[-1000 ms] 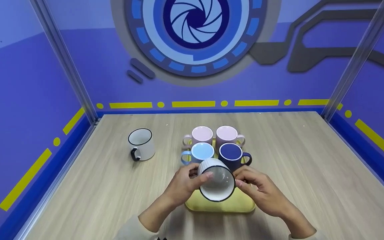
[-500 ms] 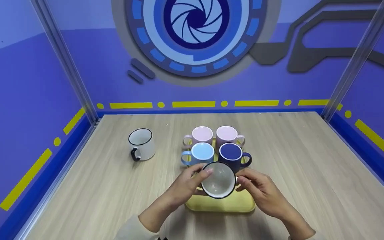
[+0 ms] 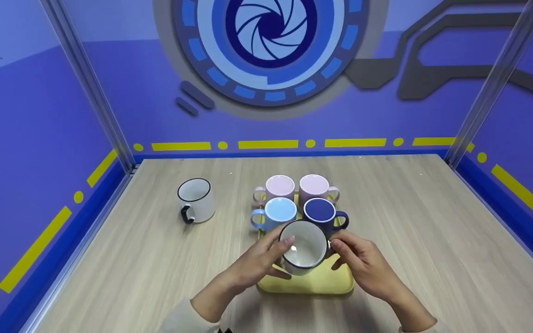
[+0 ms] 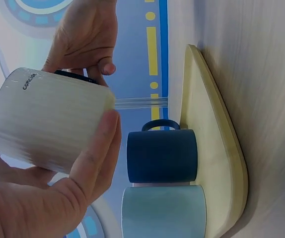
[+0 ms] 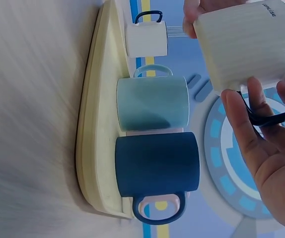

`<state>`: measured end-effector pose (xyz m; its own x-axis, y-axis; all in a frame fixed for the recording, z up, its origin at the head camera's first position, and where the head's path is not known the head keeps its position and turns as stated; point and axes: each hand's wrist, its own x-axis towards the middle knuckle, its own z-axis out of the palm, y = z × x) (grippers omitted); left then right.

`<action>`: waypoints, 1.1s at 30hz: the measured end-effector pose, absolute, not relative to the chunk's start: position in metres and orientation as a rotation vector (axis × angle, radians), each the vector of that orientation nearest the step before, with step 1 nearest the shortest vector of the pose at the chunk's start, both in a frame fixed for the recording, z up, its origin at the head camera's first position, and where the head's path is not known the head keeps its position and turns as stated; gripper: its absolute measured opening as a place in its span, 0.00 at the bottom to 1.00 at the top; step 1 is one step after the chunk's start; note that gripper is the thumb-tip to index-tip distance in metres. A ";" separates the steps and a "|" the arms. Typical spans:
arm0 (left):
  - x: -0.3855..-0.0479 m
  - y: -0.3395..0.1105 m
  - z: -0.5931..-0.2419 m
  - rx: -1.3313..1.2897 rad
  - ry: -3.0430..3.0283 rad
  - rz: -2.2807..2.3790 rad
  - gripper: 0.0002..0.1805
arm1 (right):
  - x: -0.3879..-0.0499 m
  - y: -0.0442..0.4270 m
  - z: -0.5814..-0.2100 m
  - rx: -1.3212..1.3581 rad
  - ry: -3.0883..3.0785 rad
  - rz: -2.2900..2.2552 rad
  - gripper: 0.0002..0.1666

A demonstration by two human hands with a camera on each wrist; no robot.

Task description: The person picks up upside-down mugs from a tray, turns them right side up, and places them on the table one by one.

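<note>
Close in now, and it's a two-handed hold: the left hand point(image 3: 258, 263) cups the side of the ribbed white mug point(image 3: 304, 245), thumb over its rim, while the right hand point(image 3: 367, 267) pinches the handle at three o'clock, the mug tilted above the six-o'clock end of the yellow tray point(image 3: 315, 283). Beyond stand the light blue mug point(image 3: 280, 211) and navy mug point(image 3: 320, 211), a second white mug point(image 3: 201, 208) off at ten o'clock, then two pink mugs point(image 3: 314, 186) towards twelve. Four look settled on the tray, the fifth isn't down yet, the sixth sits apart.
</note>
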<state>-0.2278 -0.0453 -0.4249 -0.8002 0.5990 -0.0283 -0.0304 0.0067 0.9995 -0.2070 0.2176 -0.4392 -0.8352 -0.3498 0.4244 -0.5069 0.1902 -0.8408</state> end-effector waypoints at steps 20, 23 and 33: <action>-0.222 -0.039 -0.430 0.444 1.949 1.768 0.47 | -0.208 0.215 -0.433 0.613 -2.505 1.961 0.19; -0.223 -0.039 -0.431 0.445 1.945 1.767 0.47 | -0.209 0.214 -0.434 0.607 -2.536 2.003 0.21; -0.224 -0.039 -0.435 0.455 1.982 1.728 0.49 | -0.207 0.217 -0.434 0.600 -2.561 2.096 0.20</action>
<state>-0.2236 -0.0392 -0.4347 -0.8352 0.5344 -0.1298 -0.0559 0.1523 0.9867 -0.2075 0.2170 -0.4345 -0.9126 -0.4055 0.0520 -0.1312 0.1700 -0.9767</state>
